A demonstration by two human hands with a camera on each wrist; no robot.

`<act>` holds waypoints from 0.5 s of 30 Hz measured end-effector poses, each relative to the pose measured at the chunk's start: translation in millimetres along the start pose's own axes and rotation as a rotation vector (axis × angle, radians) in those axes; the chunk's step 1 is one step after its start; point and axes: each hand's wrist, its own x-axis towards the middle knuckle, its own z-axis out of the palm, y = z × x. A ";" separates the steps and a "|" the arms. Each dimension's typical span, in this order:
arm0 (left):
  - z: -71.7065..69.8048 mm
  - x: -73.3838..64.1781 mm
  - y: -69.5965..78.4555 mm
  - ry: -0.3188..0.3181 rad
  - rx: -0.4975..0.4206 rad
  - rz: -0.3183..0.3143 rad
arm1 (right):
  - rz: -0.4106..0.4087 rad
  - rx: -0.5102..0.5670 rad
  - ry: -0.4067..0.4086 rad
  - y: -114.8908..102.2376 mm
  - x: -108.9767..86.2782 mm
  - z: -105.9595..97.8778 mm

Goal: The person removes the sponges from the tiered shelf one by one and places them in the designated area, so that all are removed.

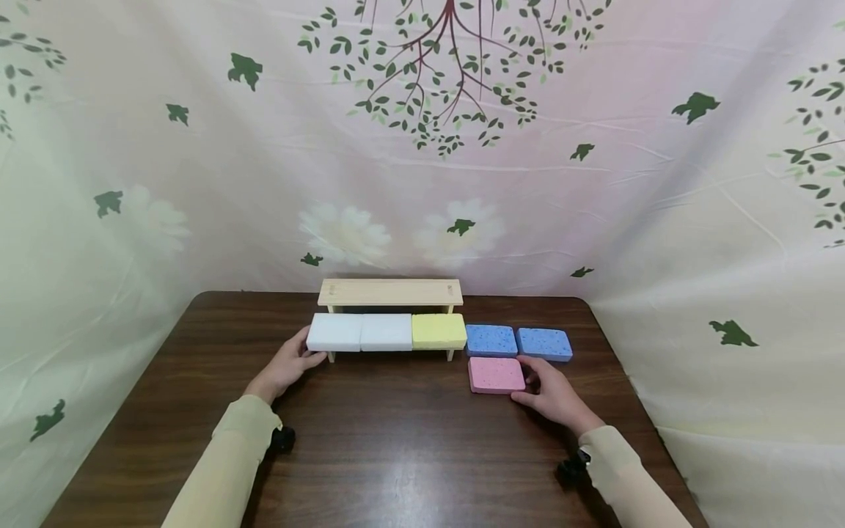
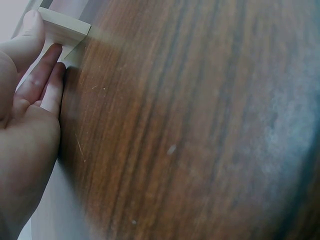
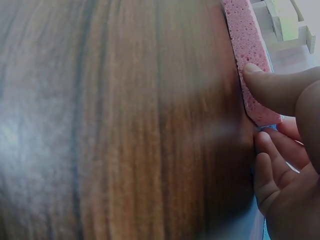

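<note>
My right hand pinches the right end of a pink sponge that lies flat on the table. In the right wrist view its thumb presses the sponge's porous front side. My left hand touches the left end of a two-tier wooden rack, its fingers fairly straight. There a white sponge-like block lies on the lower tier, followed by a second white block and a yellow sponge, side by side. The left wrist view shows the fingers at the plank's end.
Two blue sponges lie on the dark wooden table, right of the rack and behind the pink one. The rack's upper tier stands at the table's back edge, before a printed curtain that surrounds the table.
</note>
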 end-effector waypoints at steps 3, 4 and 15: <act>-1.0 0.6 -0.1 0.004 -0.001 -0.002 | 0.012 0.002 -0.006 -2.1 0.1 -2.3; -1.3 0.7 0.0 0.002 -0.002 -0.002 | 0.016 0.002 -0.006 -3.0 -0.1 -3.5; 0.3 -0.3 2.2 0.003 -0.031 0.000 | 0.022 -0.006 0.034 -11.4 -0.1 -13.1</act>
